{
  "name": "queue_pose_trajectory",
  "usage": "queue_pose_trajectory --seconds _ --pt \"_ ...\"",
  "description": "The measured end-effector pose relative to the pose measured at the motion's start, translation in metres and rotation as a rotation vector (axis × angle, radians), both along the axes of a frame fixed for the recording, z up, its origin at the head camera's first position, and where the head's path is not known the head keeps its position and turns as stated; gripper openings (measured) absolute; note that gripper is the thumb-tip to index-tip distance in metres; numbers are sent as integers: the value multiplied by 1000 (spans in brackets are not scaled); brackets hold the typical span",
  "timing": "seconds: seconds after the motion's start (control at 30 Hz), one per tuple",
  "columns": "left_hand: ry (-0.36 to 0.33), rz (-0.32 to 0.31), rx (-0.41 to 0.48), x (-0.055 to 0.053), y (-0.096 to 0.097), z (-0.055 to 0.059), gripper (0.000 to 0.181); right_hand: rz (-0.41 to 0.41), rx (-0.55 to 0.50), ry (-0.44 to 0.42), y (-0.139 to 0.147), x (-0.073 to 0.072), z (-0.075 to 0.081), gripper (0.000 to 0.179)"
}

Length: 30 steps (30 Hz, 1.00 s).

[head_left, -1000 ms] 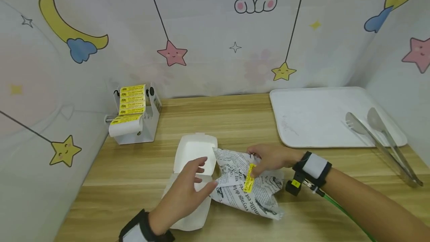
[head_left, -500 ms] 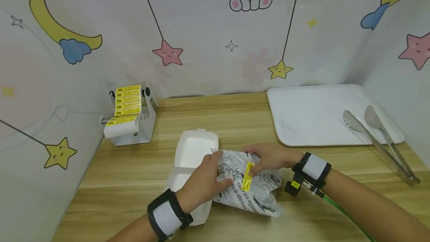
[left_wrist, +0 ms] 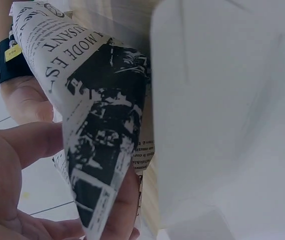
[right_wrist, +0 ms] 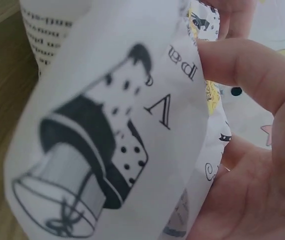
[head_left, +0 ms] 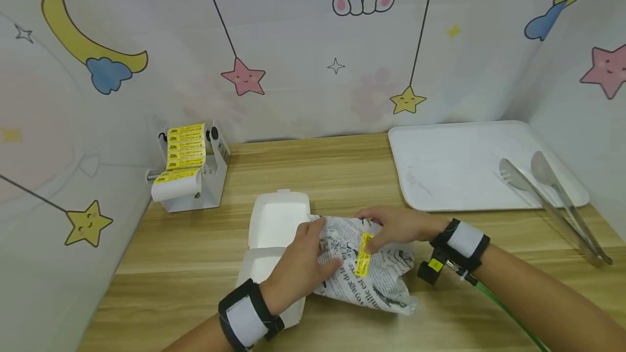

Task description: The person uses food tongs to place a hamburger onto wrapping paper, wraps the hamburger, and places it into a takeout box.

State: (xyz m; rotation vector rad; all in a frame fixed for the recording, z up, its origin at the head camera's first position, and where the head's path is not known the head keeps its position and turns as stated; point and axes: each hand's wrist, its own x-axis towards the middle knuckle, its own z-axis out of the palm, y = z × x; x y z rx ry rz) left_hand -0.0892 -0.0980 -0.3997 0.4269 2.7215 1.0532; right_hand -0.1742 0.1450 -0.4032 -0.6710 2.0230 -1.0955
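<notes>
While left grip (head_left: 304,265), right grip (head_left: 398,225) hold wrapped parcel (head_left: 379,274) | open box (head_left: 263,258) beside

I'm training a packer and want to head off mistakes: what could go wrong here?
The right hand's thumb lies at the edge of the yellow label, so it might lift or crease it. The paper parcel has flimsy, pointed ends that could tear or unfold. The left hand reaches across the open white box and might nudge it.

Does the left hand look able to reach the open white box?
Probably yes: the white box lies close beside the left hand with nothing between, though that hand is holding the wrapped packet.
</notes>
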Motion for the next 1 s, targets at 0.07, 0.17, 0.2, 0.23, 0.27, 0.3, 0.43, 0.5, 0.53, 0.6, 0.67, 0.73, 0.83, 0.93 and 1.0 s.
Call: queue_pose_trajectory --seconds 0.07,0.17,0.2,0.23,0.27,0.3,0.43,0.5,0.53,0.6,0.67,0.73,0.83,0.93,1.0 --pt "18 16 14 0 -1 5 82 -18 -6 -20 -1 -1 6 48" --pt "41 54 33 1 -5 15 82 -44 -6 -18 -7 -4 18 46" --pt "43 70 43 1 -6 19 82 -45 -4 -7 -9 -5 23 46" --pt "45 86 54 1 -9 22 82 -46 -2 3 -12 -6 28 45" --pt "48 102 59 2 -11 27 83 -45 -2 10 -15 -7 33 45" --pt "50 118 65 2 -14 31 83 -40 -6 16 -19 -8 38 45" --pt "66 167 89 6 -28 48 83 -10 -31 30 -35 -11 58 45" --pt "66 193 94 8 -36 55 84 8 -41 48 -45 -12 66 45" --pt "62 207 95 9 -40 59 85 16 -43 53 -50 -13 69 46" --pt "48 235 88 11 -49 64 86 36 -47 62 -62 -13 74 46" --pt "37 252 78 15 -58 66 86 58 -48 69 -74 -12 76 44" --pt "26 262 66 19 -69 67 86 85 -58 50 -86 -10 77 44" --pt "7 271 46 27 -85 66 84 121 -71 24 -105 -7 72 43" --pt "-27 282 22 34 -99 63 84 145 -82 -4 -123 -3 62 42" --pt "-55 287 2 37 -107 59 85 151 -77 -10 -133 0 55 42"
